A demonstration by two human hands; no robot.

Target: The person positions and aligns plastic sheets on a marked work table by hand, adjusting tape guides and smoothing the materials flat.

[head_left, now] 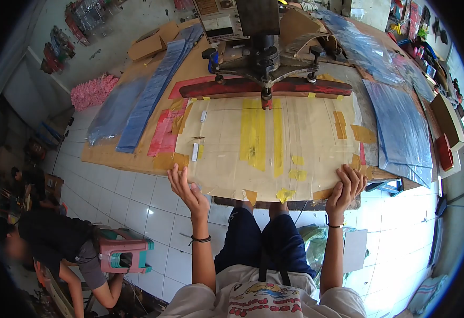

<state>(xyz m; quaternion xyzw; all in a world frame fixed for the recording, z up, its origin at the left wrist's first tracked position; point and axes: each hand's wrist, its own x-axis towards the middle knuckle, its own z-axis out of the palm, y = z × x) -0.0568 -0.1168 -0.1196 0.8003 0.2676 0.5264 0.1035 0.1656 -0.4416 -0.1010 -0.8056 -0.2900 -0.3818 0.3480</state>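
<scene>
My left hand [188, 192] rests on the near left corner of a tan covered work board [224, 140], its fingers apart and lying on the edge. At the near right corner lies my right hand [347, 186], fingers stretched over the edge and slightly bent. Neither hand holds a loose item. Yellow tape strips [253, 135] run down the middle of the board, and brown tape patches sit along its sides. Over its far edge is a machine's long red bar [306, 87], hung from a dark metal bracket [266, 74].
Blue-tinted clear plastic sheets [399, 127] lie on the right; folded plastic strips [150, 100] lie on the left. Cardboard boxes [152, 42] and a control box [221, 24] stand behind. A person [57, 238] bends near stacked stools [123, 252] at lower left.
</scene>
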